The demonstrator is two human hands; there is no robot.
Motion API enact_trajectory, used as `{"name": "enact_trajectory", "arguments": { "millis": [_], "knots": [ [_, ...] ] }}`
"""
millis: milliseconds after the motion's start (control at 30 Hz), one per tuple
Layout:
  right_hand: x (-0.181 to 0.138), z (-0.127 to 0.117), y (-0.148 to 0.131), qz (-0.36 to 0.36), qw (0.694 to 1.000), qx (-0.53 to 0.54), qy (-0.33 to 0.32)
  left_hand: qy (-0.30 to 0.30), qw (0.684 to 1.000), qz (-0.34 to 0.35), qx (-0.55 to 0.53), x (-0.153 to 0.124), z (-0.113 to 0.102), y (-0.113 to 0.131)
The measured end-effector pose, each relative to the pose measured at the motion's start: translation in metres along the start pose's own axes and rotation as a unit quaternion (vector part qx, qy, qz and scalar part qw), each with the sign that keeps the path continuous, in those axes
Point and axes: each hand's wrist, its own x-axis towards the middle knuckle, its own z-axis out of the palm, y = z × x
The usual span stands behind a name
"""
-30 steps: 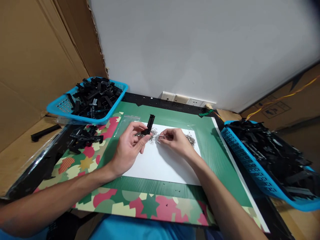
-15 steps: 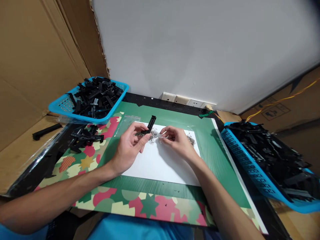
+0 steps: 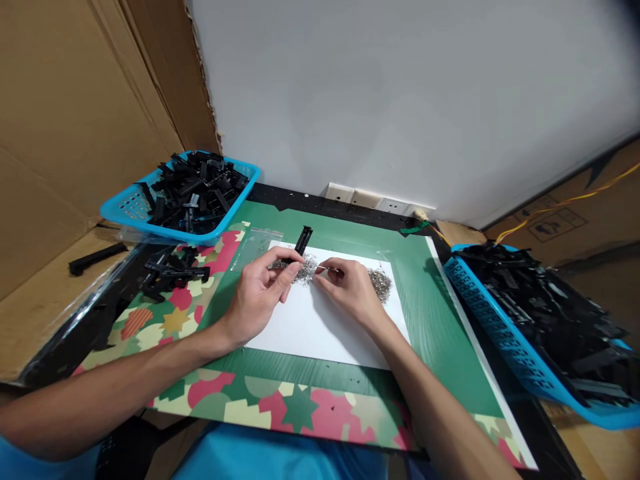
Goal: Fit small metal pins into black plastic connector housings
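My left hand (image 3: 257, 293) is closed round the lower end of a narrow black plastic part (image 3: 303, 241), which stands up tilted away from me. To its right, my right hand (image 3: 353, 288) pinches a thin metal tool (image 3: 322, 268); its tip points left toward my left hand. The fingers hide most of the tool, so its exact kind is unclear. Below and between the hands lies a pile of tiny silvery metal pieces (image 3: 307, 272) on a white sheet (image 3: 305, 333). A second pile of small metal pieces (image 3: 381, 287) lies beyond my right wrist.
Blue baskets of black plastic parts stand at the back left (image 3: 235, 210) and at the right (image 3: 493, 333). Several loose black parts (image 3: 175, 273) lie left of the green mat (image 3: 430, 320). Wall sockets (image 3: 367, 198) and a yellow cable (image 3: 560, 207) are behind.
My right hand has shifted slightly left and down, uncovering more of the right-hand pile. My left hand still holds the black part, nearly in place. The view has moved a little.
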Motion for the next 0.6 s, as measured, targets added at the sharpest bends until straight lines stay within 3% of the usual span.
{"name": "enact_trajectory", "arguments": {
  "millis": [167,600],
  "knots": [
    [0.002,0.005,-0.001,0.007,0.999,-0.011,-0.031,-0.004,1.0,-0.013,-0.002,0.0,-0.001,0.001],
    [0.001,-0.007,0.001,0.034,0.999,0.006,-0.039,-0.003,1.0,-0.019,-0.015,0.001,0.0,-0.002]
  ]
}}
